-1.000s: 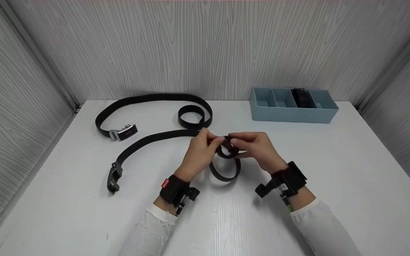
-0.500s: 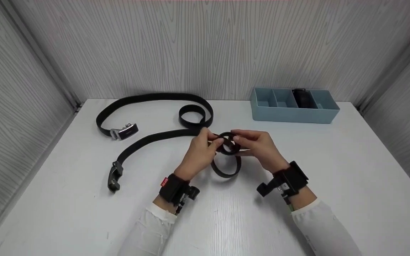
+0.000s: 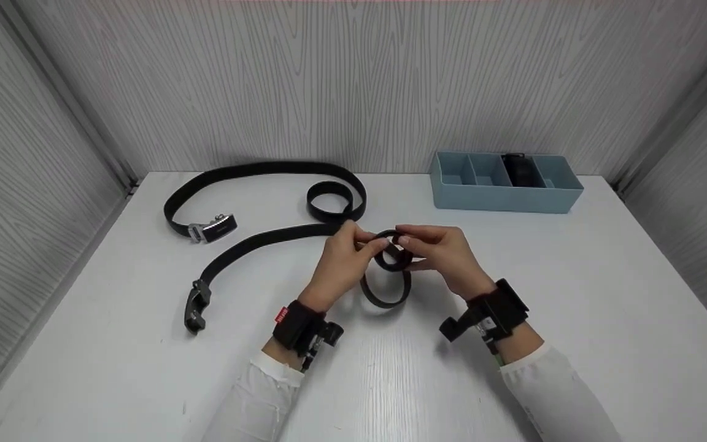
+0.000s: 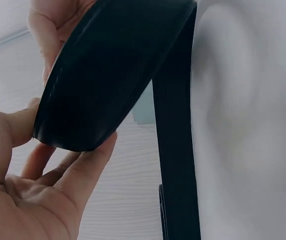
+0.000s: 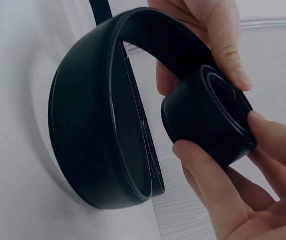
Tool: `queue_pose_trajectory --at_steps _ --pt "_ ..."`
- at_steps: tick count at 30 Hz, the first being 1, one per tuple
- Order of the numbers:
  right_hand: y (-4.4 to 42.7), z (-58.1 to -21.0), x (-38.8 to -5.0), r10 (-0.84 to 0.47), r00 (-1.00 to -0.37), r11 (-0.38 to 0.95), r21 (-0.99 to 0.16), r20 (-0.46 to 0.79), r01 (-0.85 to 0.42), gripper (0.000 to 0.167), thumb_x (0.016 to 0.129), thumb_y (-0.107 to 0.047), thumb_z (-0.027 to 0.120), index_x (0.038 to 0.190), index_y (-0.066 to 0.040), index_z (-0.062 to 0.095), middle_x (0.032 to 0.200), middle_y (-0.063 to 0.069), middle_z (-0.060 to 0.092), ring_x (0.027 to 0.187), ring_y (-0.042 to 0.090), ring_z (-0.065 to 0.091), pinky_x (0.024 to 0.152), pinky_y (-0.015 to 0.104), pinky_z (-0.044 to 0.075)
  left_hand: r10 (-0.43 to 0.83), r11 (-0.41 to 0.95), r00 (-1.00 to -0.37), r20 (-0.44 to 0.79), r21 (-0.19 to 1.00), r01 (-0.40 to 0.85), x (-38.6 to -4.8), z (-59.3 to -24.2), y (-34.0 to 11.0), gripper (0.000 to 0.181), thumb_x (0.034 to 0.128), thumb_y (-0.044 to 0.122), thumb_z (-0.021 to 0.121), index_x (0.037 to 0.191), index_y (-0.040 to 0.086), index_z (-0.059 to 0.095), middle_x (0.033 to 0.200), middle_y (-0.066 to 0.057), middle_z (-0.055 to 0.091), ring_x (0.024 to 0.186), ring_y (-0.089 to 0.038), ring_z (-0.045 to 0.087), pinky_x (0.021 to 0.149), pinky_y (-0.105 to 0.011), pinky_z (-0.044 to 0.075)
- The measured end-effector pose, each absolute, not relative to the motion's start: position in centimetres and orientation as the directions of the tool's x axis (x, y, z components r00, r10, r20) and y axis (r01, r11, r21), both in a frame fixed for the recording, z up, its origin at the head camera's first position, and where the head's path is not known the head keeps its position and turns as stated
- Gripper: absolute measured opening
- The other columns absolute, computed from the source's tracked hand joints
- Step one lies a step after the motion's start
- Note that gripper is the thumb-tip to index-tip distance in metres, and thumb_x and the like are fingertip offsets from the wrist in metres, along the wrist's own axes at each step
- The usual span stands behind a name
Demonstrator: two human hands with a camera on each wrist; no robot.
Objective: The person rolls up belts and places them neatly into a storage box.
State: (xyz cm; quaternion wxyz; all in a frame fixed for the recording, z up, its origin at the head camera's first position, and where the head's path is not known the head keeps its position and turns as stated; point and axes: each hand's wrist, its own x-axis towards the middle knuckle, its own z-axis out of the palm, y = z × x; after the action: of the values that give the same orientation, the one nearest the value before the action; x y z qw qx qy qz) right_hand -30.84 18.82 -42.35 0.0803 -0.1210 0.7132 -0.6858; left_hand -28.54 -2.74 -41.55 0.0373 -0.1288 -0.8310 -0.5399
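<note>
Both hands are on a black leather belt above the middle of the white table. Its free end is wound into a small coil, and a loose loop hangs below, best seen in the right wrist view. My left hand pinches the strap on the coil's left side. With thumb and fingers, my right hand grips the coil from the right. The belt's dark buckle lies on the table at the left. My hands partly cover the coil in the head view.
Behind lies a second black belt, its strap curved and its end curled, with a silver-edged buckle. At the back right stands a blue divided box; a rolled black belt sits in one compartment. Panelled walls enclose the table.
The coil turns and shifts slightly between my hands, and the hanging loop becomes a little smaller. The second belt and the box stay where they were.
</note>
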Motion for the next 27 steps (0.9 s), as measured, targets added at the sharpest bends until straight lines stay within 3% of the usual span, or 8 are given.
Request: queue_pose_trajectory --at_steps 5,10,20,27 --pt "18.46 -42.51 -30.83 -0.263 -0.964 -0.003 -0.999 0.043 -0.043 0.039 0.101 -0.012 0.071 0.137 0.003 0.065 0.121 0.015 0.071 0.098 0.023 0.072 0.082 0.042 0.062 0.173 0.377 -0.965 0.199 0.891 0.252 -28.37 -41.39 -2.84 0.031 0.1 0.029 0.073 0.113 0.006 0.058 0.112 -0.011 0.071 0.101 -0.02 0.069 0.083 -0.037 0.055" --pt "18.44 -42.47 -30.85 -0.273 -0.962 0.002 -1.0 0.024 -0.025 0.041 0.1 -0.014 0.072 0.137 0.002 0.065 0.124 0.016 0.071 0.102 0.023 0.072 0.083 0.042 0.061 0.188 0.374 -0.962 0.199 0.891 0.257 -28.36 -41.22 -3.04 0.026 0.1007 0.026 0.072 0.109 0.005 0.058 0.106 -0.01 0.07 0.096 -0.02 0.068 0.078 -0.034 0.054" --pt "18.66 -42.5 -30.81 -0.355 -0.935 0.151 -0.987 -0.009 -0.048 0.036 0.099 -0.017 0.074 0.131 -0.001 0.07 0.118 0.014 0.075 0.103 0.024 0.073 0.076 0.039 0.063 0.27 0.449 -0.947 0.175 0.847 0.284 -28.25 -41.45 -2.93 0.019 0.1016 0.022 0.071 0.102 0.007 0.059 0.099 -0.005 0.069 0.089 -0.015 0.064 0.077 -0.031 0.051" --pt "18.52 -42.58 -30.79 -0.262 -0.965 0.039 -0.999 0.02 -0.031 0.035 0.1 -0.014 0.072 0.132 -0.002 0.07 0.116 0.013 0.073 0.095 0.021 0.072 0.078 0.04 0.063 0.179 0.43 -0.971 0.156 0.876 0.22 -28.31 -41.43 -2.8 0.028 0.1005 0.033 0.072 0.107 0.007 0.061 0.108 -0.006 0.073 0.09 -0.016 0.067 0.071 -0.03 0.05"
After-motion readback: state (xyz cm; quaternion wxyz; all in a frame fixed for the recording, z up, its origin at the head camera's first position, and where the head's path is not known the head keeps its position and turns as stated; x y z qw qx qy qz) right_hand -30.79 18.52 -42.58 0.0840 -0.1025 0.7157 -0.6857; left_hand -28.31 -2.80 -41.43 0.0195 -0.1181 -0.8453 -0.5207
